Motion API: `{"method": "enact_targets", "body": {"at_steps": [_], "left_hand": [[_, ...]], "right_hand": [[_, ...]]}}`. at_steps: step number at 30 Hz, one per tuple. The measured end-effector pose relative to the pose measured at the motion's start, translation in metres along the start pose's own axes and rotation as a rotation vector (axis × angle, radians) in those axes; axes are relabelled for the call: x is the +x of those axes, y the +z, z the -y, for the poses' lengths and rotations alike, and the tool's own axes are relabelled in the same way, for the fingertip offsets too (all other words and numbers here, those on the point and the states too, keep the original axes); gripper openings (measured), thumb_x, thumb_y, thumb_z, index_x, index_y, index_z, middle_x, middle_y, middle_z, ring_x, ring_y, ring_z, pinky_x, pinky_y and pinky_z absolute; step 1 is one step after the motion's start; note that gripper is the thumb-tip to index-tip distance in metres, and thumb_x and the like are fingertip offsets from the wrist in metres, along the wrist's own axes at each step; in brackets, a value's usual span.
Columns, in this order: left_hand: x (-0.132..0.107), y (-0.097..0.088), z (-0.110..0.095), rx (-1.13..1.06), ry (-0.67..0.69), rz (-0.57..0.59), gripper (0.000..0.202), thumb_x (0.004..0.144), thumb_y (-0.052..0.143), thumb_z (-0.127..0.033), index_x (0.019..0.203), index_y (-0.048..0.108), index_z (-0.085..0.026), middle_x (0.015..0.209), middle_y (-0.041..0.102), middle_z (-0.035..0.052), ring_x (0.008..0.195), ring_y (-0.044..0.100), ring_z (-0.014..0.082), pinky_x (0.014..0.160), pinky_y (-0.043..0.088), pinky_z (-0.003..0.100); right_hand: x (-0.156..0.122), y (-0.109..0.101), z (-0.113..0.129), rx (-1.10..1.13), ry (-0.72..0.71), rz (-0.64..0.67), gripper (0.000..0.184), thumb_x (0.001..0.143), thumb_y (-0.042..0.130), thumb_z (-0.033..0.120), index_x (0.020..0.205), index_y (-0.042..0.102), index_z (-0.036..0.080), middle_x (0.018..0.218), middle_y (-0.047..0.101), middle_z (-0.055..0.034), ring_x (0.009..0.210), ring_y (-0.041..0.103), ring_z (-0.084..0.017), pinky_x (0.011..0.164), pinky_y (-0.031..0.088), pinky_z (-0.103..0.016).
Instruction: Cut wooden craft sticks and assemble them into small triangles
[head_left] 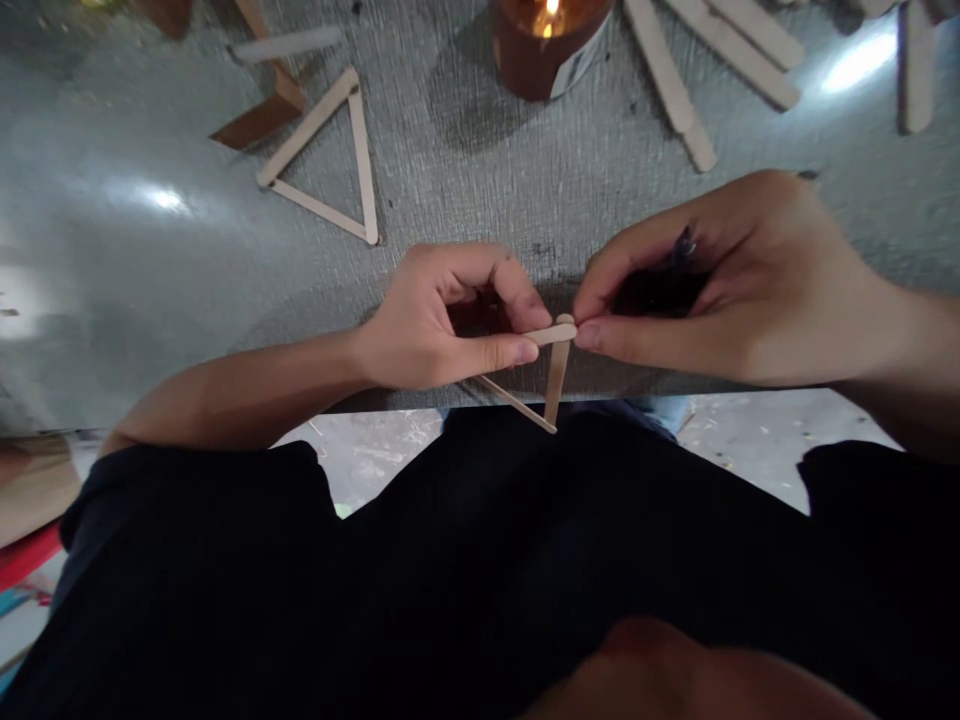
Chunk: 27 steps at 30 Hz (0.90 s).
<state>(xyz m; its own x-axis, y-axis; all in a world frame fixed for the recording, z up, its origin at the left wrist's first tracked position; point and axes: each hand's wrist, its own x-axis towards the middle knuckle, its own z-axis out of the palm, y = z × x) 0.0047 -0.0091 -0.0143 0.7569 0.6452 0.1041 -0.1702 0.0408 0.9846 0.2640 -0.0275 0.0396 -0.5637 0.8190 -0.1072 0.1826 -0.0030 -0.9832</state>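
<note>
Between my two hands, at the table's near edge, is a triangle of popsicle sticks (556, 375). My left hand (457, 315) pinches its top stick between thumb and fingers. At the corner where two sticks overlap, the thumb and fingertip of my right hand (712, 275) are closed on the stick ends. The lower corner of this triangle hangs past the table edge. Part of it is hidden behind my left hand. A second popsicle stick triangle (362, 160) lies flat on the table, beyond my left hand.
A lit candle (525, 60) in a brown glass stands at the far side of the table (435, 190). Loose popsicle sticks (664, 70) lie at the back right. A bent brown strip (262, 118) and a pale stick (289, 43) are at the back left.
</note>
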Motion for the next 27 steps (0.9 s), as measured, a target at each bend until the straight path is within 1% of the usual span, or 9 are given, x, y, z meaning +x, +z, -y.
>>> {"method": "enact_targets", "body": {"at_steps": [3, 5, 7, 11, 15, 17, 19, 22, 27], "left_hand": [[-0.001, 0.003, -0.005, 0.047, -0.067, -0.027, 0.02, 0.085, 0.093, -0.031, 0.098, 0.079, -0.023, 0.091, 0.082, 0.0009, 0.075, 0.076, 0.0089, 0.063, 0.058, 0.018], [-0.001, 0.005, -0.008, 0.068, -0.075, -0.04, 0.02, 0.086, 0.093, -0.035, 0.095, 0.08, -0.023, 0.088, 0.082, 0.0011, 0.074, 0.076, 0.0091, 0.062, 0.058, 0.018], [-0.001, 0.007, -0.009, 0.081, -0.059, -0.056, 0.018, 0.087, 0.092, -0.034, 0.096, 0.08, -0.023, 0.087, 0.082, 0.0014, 0.073, 0.076, 0.0091, 0.062, 0.059, 0.018], [-0.001, 0.009, -0.009, 0.073, -0.035, -0.065, 0.017, 0.086, 0.092, -0.032, 0.096, 0.082, -0.023, 0.088, 0.083, 0.0028, 0.071, 0.076, 0.0102, 0.062, 0.06, 0.02], [0.0, 0.009, -0.008, 0.013, -0.104, -0.046, 0.02, 0.083, 0.094, -0.035, 0.094, 0.081, -0.024, 0.088, 0.083, 0.003, 0.071, 0.076, 0.012, 0.061, 0.061, 0.022], [0.001, 0.008, -0.009, -0.028, -0.14, -0.038, 0.023, 0.082, 0.096, -0.036, 0.093, 0.081, -0.023, 0.088, 0.082, 0.0027, 0.073, 0.077, 0.012, 0.062, 0.062, 0.021], [0.001, 0.007, -0.011, -0.064, -0.178, -0.026, 0.022, 0.082, 0.096, -0.033, 0.093, 0.08, -0.022, 0.088, 0.082, 0.0019, 0.074, 0.077, 0.011, 0.064, 0.062, 0.019], [0.001, 0.005, -0.013, -0.112, -0.21, -0.019, 0.02, 0.083, 0.095, -0.028, 0.093, 0.079, -0.02, 0.088, 0.081, 0.0009, 0.075, 0.078, 0.0095, 0.065, 0.062, 0.017], [0.002, 0.003, -0.008, -0.16, -0.19, -0.051, 0.024, 0.079, 0.097, -0.024, 0.094, 0.078, -0.019, 0.087, 0.081, -0.0001, 0.074, 0.078, 0.0089, 0.064, 0.062, 0.014]], "right_hand": [[0.0, 0.003, 0.001, 0.034, 0.045, 0.017, 0.017, 0.081, 0.079, 0.006, 0.073, 0.074, 0.019, 0.064, 0.069, 0.0043, 0.049, 0.059, -0.006, 0.039, 0.043, -0.015], [-0.001, 0.006, 0.003, 0.03, 0.073, 0.007, 0.016, 0.08, 0.078, 0.007, 0.072, 0.072, 0.019, 0.063, 0.067, 0.0049, 0.049, 0.057, -0.006, 0.04, 0.042, -0.016], [-0.003, 0.01, 0.004, 0.014, 0.088, -0.005, 0.015, 0.082, 0.078, 0.011, 0.072, 0.07, 0.02, 0.063, 0.065, 0.0055, 0.049, 0.056, -0.006, 0.04, 0.042, -0.018], [-0.007, 0.014, 0.006, -0.024, 0.117, 0.007, 0.02, 0.086, 0.076, 0.018, 0.07, 0.064, 0.022, 0.062, 0.061, 0.0061, 0.051, 0.054, -0.007, 0.04, 0.041, -0.022], [-0.008, 0.014, 0.005, -0.065, 0.132, 0.013, 0.019, 0.087, 0.07, 0.016, 0.072, 0.063, 0.024, 0.061, 0.057, 0.0058, 0.049, 0.049, -0.008, 0.039, 0.037, -0.025], [-0.008, 0.013, 0.005, -0.065, 0.122, 0.008, 0.018, 0.084, 0.068, 0.012, 0.071, 0.065, 0.024, 0.061, 0.058, 0.0057, 0.049, 0.048, -0.008, 0.039, 0.035, -0.024], [-0.007, 0.011, 0.006, -0.043, 0.094, -0.019, 0.02, 0.079, 0.065, 0.005, 0.069, 0.064, 0.022, 0.06, 0.058, 0.0057, 0.049, 0.049, -0.007, 0.04, 0.034, -0.023], [-0.005, 0.007, 0.004, -0.029, 0.061, -0.074, 0.022, 0.076, 0.063, 0.0, 0.066, 0.062, 0.02, 0.058, 0.055, 0.0059, 0.05, 0.047, -0.006, 0.042, 0.032, -0.021], [0.0, -0.002, -0.003, -0.006, 0.085, -0.214, 0.016, 0.073, 0.061, 0.003, 0.068, 0.063, 0.018, 0.06, 0.053, 0.0028, 0.053, 0.043, -0.007, 0.045, 0.028, -0.025]]}}
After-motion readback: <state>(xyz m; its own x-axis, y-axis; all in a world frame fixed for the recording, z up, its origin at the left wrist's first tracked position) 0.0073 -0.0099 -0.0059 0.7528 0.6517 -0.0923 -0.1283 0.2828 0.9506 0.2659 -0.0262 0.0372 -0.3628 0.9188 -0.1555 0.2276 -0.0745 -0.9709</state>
